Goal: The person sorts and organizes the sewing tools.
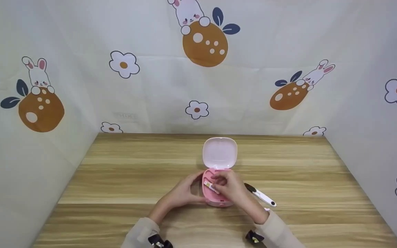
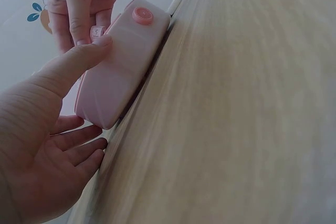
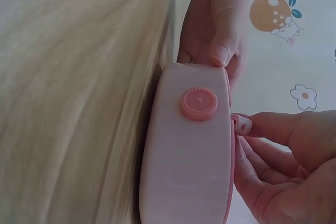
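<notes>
A pink sewing-kit style box (image 1: pixel 206 198) stands on the table with its lid (image 1: pixel 220 153) raised at the back. My left hand (image 1: pixel 182 193) grips the box's left side, thumb at the front rim and fingers spread along the side. Over the box, my right hand (image 1: pixel 231 186) pinches a small rolled tape measure (image 3: pixel 242 125) between thumb and fingertips, its printed numbers facing out. The tape measure (image 2: pixel 96 32) is right at the rim in the left wrist view. A white piece with a yellow-green mark (image 1: pixel 208 185) shows inside the box beside the right fingertips.
A slim black-and-white tool (image 1: pixel 262 195) lies on the wooden table (image 1: pixel 129 165) right of the box, partly behind the right wrist. Printed cloth walls (image 1: pixel 157 86) enclose the table at the back and sides. A round pink clasp (image 3: pixel 199 103) sticks out from the box front.
</notes>
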Demonstrator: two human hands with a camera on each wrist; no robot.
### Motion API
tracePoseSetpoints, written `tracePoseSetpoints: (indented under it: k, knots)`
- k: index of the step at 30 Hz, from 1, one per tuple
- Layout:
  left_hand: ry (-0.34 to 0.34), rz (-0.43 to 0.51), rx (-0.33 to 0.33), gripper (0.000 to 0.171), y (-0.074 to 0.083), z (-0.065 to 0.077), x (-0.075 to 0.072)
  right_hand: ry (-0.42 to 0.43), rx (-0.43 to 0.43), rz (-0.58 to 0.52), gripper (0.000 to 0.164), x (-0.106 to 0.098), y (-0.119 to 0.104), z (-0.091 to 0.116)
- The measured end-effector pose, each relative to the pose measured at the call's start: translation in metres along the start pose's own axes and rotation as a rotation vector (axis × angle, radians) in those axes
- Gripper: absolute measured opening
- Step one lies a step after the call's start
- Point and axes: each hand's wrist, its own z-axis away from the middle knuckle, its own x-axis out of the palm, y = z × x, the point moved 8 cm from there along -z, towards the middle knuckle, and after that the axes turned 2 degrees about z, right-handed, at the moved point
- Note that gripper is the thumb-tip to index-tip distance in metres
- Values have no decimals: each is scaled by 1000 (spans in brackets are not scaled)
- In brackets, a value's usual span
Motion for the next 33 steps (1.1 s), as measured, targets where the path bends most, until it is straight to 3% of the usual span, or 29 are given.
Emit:
tracePoseSetpoints:
  k: [9, 18, 33]
  knots:
    - [-8, 20, 37, 97, 2, 0, 1, 30, -2, 70, 19, 3, 0, 1]
    - [-3, 31, 9, 100, 2, 1, 0, 17, 4, 59, 18, -1, 4, 0]
    - [-2, 37, 9, 100, 2, 2, 1, -68, -52, 78, 20, -14, 5, 0]
